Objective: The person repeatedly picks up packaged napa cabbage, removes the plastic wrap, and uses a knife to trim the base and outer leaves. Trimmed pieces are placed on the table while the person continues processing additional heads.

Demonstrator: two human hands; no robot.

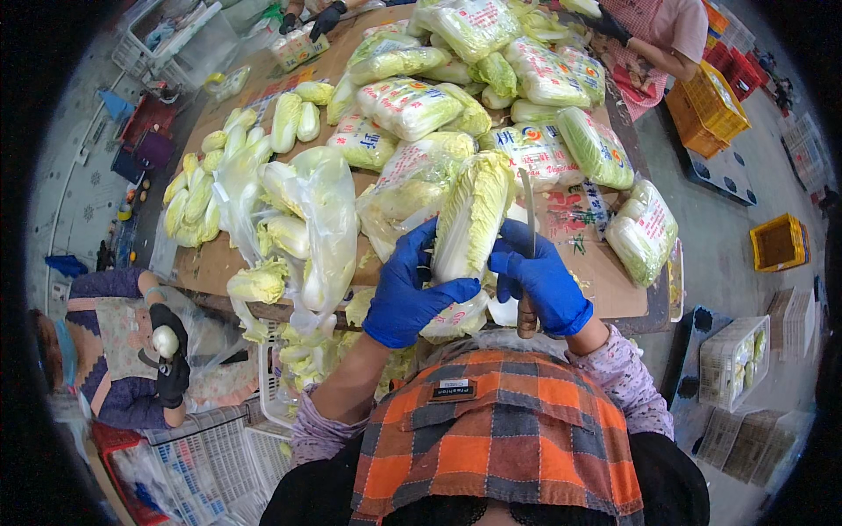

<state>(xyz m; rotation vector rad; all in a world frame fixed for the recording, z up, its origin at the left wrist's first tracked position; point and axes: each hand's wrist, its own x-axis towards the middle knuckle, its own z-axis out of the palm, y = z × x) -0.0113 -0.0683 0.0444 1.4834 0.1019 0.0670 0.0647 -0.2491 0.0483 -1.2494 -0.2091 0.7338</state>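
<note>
My left hand (416, 289), in a blue glove, grips a napa cabbage (470, 217) by its left side and base. The cabbage stands nearly upright, leafy end away from me. My right hand (543, 283), also blue-gloved, holds a knife with a wooden handle (526, 318) and steadies the cabbage's right side. The knife's blade (528, 204) points away from me. Just beyond the cabbage lies a clear plastic bag of cabbages (418, 187). Left of my hands, an open plastic bag (332, 223) drapes over loose cabbages (287, 235).
Bagged cabbages (411, 105) are heaped on the cardboard-covered table (618, 289). A co-worker (118, 348) at the left holds a pale vegetable; other workers' gloved hands (327, 20) show at the far side. White crates (735, 361) and yellow crates (779, 243) stand on the right.
</note>
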